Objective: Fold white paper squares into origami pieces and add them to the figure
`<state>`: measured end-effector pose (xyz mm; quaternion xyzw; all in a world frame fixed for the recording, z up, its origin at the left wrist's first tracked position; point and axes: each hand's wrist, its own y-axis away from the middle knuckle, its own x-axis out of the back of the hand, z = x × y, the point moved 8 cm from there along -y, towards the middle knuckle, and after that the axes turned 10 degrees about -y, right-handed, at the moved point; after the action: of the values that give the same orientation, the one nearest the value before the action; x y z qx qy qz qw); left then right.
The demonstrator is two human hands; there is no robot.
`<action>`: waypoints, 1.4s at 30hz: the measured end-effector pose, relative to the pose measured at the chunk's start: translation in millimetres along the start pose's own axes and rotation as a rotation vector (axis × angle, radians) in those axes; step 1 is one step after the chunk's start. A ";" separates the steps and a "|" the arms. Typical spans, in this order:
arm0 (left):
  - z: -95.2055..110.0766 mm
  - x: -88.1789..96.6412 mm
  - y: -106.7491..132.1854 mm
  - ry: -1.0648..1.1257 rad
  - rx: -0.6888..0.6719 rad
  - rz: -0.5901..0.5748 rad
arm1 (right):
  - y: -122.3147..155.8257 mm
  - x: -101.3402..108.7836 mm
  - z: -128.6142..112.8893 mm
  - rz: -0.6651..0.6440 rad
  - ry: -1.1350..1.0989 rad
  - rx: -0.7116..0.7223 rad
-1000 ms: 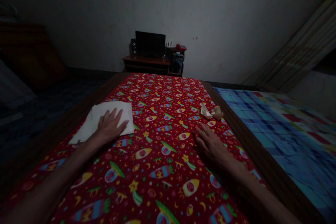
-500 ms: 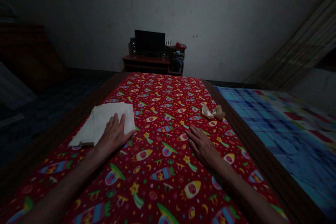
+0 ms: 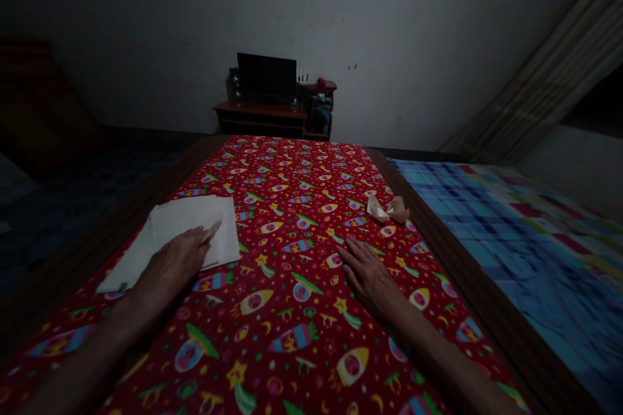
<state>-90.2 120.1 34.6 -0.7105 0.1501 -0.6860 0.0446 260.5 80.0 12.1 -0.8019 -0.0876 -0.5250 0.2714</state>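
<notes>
White sheets of paper (image 3: 170,217) lie overlapping and fanned on the red patterned cloth, to the left. My left hand (image 3: 172,262) is over their near part, its fingers drawn together round what looks like a raised bit of a sheet. The hand is slightly blurred and hides part of the stack. Palm down on the cloth (image 3: 302,292), my right hand (image 3: 370,275) rests with fingers stretched out and holds nothing. Just beyond it sits a folded piece of brownish paper (image 3: 388,209), apart from the hand.
A dark wooden edge (image 3: 431,227) borders the cloth. To the right spreads blue checked bedding (image 3: 452,207). At the far wall, a low desk (image 3: 257,118) carries a black monitor (image 3: 267,78) and a red telephone (image 3: 325,83). A curtain (image 3: 525,97) hangs at right.
My left hand has shifted left and toward me, its spread fingers now drawn in. The papers have shifted left and their near edge shows more. The right hand stays put; the view turned slightly right.
</notes>
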 end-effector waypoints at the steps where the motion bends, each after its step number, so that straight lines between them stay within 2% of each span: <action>1: 4.2 5.5 -0.3 -0.032 -0.004 -0.045 | -0.2 0.3 -0.3 -0.005 0.002 -0.002; 3: 14.8 25.7 0.5 -0.070 0.036 -0.030 | -0.5 0.7 -0.6 -0.010 0.006 -0.002; 6: 66.4 48.2 7.5 0.003 -0.166 0.039 | -0.2 2.1 -3.6 0.025 0.004 0.008; 9: 127.8 38.4 22.4 0.017 -0.368 -0.054 | 1.5 5.8 -18.5 0.122 -0.015 0.048; 11: 164.0 27.3 33.2 0.010 -0.459 -0.124 | 3.4 3.2 -42.9 0.131 -0.024 0.186; 12: 178.7 23.3 37.8 0.005 -0.487 -0.149 | 4.7 -2.8 -56.9 0.079 -0.029 0.277; 14: 201.8 17.9 46.2 0.030 -0.546 -0.210 | 7.3 -10.9 -76.4 0.024 -0.057 0.394; 16: 211.6 15.8 51.8 0.060 -0.575 -0.260 | 8.3 -16.3 -82.9 -0.014 -0.136 0.443; 19: 201.9 18.2 54.0 0.124 -0.577 -0.216 | 8.6 -15.6 -72.9 -0.012 -0.273 0.444; 22: 176.3 20.7 54.6 0.183 -0.574 -0.055 | 9.9 -8.3 -54.9 0.006 -0.417 0.390; 24: 164.3 19.2 58.6 0.229 -0.625 0.027 | 10.8 -5.6 -47.6 -0.025 -0.524 0.351; 27: 156.3 21.3 64.2 0.301 -0.684 0.161 | 10.7 -5.2 -45.1 -0.082 -0.646 0.315; 31: 152.8 25.8 61.9 0.460 -0.656 0.256 | 8.3 0.5 -39.6 -0.024 -0.741 0.260; 34: 149.3 24.5 55.7 0.615 -0.595 0.230 | 7.5 1.0 -32.2 -0.047 -0.796 0.147; 37: 146.7 16.9 49.4 0.699 -0.506 0.122 | 7.8 -0.7 -27.3 -0.097 -0.843 0.031; 42: 134.0 5.3 37.8 0.772 -0.250 0.002 | 7.3 -8.9 -13.5 -0.069 -0.812 -0.184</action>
<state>36.5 63.6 22.2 -0.4005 0.2389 -0.8788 -0.1014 249.0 68.1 5.8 -0.9612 -0.1671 -0.1807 0.1244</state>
